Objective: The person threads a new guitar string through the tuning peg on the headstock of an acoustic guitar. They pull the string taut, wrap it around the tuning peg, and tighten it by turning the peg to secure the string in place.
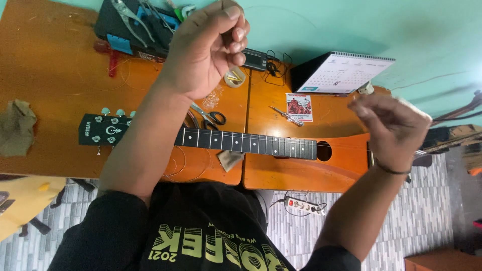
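Guitar (261,145) lies flat across the 2 orange tables (50,75), headstock (105,129) to the person's left, sound hole (324,150) to the right, neck running straight in front of the body so both hands can work above it. Left hand (206,47) is raised over the neck end, fingers curled shut with thumb against fingertips as if pinching something thin (likely a string, but nothing is clearly visible in the pinch). Right hand (394,128) hovers above the guitar body near the sound hole, blurred, fingers bent and drawn together; cannot tell if it holds anything. The hands are well apart, about level, which fits a thin wire stretched between them. Scissors (211,116) lie on the table just behind the neck, a small screwdriver (286,115) beside a red card (299,106), all within reach. Tool case (135,25) sits at the far edge, desk calendar (346,73) far right. Cloth (17,125) lies left of the headstock.
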